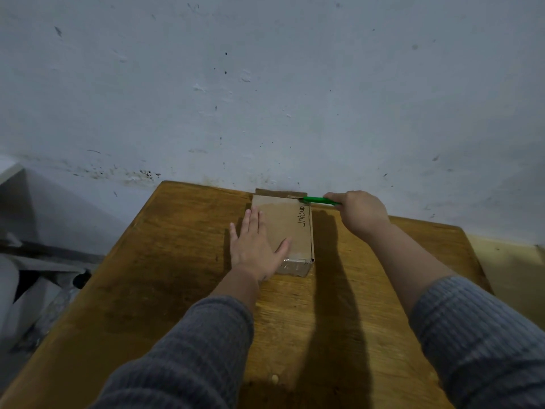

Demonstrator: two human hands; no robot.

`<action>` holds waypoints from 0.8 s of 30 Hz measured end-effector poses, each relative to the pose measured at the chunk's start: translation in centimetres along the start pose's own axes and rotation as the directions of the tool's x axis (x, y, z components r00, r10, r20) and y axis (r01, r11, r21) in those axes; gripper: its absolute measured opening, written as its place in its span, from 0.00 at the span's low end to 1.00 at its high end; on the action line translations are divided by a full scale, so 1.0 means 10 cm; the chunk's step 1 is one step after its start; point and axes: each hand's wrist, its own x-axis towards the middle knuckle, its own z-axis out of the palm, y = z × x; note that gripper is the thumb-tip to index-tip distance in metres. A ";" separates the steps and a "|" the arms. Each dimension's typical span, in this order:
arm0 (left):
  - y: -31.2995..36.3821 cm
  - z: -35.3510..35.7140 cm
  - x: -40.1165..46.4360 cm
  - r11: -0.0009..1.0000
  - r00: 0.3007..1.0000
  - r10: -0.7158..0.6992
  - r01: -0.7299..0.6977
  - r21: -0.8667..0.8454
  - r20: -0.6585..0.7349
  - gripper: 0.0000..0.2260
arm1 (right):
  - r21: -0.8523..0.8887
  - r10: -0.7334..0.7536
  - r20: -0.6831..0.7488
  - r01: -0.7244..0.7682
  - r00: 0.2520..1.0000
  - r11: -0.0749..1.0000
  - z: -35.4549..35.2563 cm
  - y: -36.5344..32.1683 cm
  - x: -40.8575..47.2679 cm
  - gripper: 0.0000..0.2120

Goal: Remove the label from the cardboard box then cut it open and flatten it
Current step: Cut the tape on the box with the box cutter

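Note:
A small brown cardboard box (290, 228) lies on the wooden table (165, 261) near the wall, with handwritten black letters along its right top edge and clear tape on its near end. My left hand (255, 246) rests flat on the box's left half, fingers spread. My right hand (358, 212) is closed around a green-handled cutter (317, 200), whose tip touches the box's far right corner. A loose cardboard flap (280, 191) sticks out behind the far end of the box.
The table's far edge meets a stained pale wall (265, 98). Grey bundled objects (32, 284) sit beyond the table's left edge. A lighter surface (513, 276) adjoins the table at the right. A small pale speck (275, 378) lies near the front.

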 end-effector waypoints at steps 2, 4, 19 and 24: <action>0.00 0.00 0.00 1.000 1.000 0.002 -0.002 -0.011 0.001 0.40 | 0.021 0.048 0.004 -0.048 0.999 0.999 0.01 0.10 -0.06 0.20; 0.00 0.00 0.00 1.000 1.000 -0.003 0.003 -0.020 0.005 0.40 | 0.069 0.079 0.001 -0.078 0.997 0.995 0.02 0.17 -0.14 0.19; -0.68 -0.25 -0.22 0.917 0.914 0.386 -0.395 0.057 0.127 0.39 | 0.408 0.066 0.035 -0.075 0.997 0.910 0.16 -0.32 -1.00 0.19; -0.75 -0.28 -0.23 0.891 0.898 0.435 -0.439 0.114 0.060 0.33 | 0.308 -0.119 -0.072 0.136 0.990 0.942 0.20 -0.57 -1.16 0.19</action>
